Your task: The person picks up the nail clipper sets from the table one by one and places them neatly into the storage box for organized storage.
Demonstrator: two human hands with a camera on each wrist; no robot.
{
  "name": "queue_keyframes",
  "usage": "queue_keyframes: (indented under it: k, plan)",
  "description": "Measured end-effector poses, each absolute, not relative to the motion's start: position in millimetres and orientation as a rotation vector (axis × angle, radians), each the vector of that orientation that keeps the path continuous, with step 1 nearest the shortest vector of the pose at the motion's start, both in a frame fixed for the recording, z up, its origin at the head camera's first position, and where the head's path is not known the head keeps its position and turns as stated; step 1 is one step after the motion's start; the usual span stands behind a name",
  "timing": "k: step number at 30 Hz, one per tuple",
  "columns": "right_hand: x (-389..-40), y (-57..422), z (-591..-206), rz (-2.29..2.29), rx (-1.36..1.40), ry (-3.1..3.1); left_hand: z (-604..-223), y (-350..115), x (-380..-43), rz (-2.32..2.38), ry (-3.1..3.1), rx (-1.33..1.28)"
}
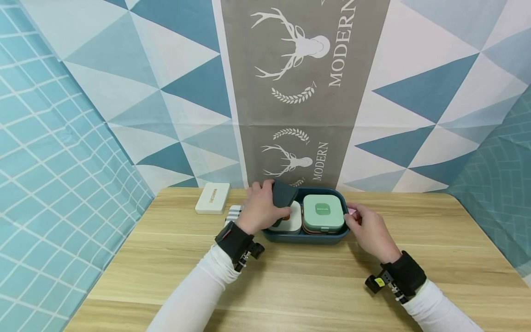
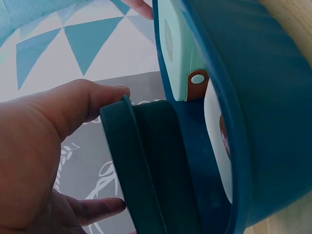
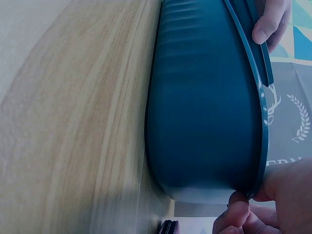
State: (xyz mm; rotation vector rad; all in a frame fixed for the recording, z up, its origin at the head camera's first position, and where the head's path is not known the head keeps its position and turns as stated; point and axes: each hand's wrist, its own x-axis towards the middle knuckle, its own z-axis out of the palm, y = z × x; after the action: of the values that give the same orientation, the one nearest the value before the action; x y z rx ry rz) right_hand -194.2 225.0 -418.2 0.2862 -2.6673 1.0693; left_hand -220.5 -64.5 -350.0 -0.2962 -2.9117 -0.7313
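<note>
A dark blue oval storage bin (image 1: 304, 238) stands on the table. My left hand (image 1: 262, 207) grips a dark green flat case (image 1: 283, 193), tilted over the bin's left part. The left wrist view shows that case (image 2: 146, 170) between thumb and fingers, a lid seam along its side. Beneath it in the bin lies a white case (image 1: 294, 220), partly covered. A mint green case marked MANICURE (image 1: 323, 212) sits in the bin's right half on top of something brownish, mostly hidden. My right hand (image 1: 370, 233) pinches the bin's right rim between thumb and fingers.
To the left of the bin lie a white MANICURE box (image 1: 213, 198) and a black-and-white striped item (image 1: 233, 213), partly behind my left hand. Something pink (image 1: 351, 210) shows beside my right hand. A patterned cloth wall (image 1: 186, 115) rises behind the table's back edge.
</note>
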Motion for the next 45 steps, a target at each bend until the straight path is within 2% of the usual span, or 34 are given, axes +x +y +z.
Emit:
queue_keyframes:
  k: [45]
  plan:
    - [-194, 224, -418, 1.047, 0.303, -2.649, -385, -31, -226, -0.326, -2.820, -0.179]
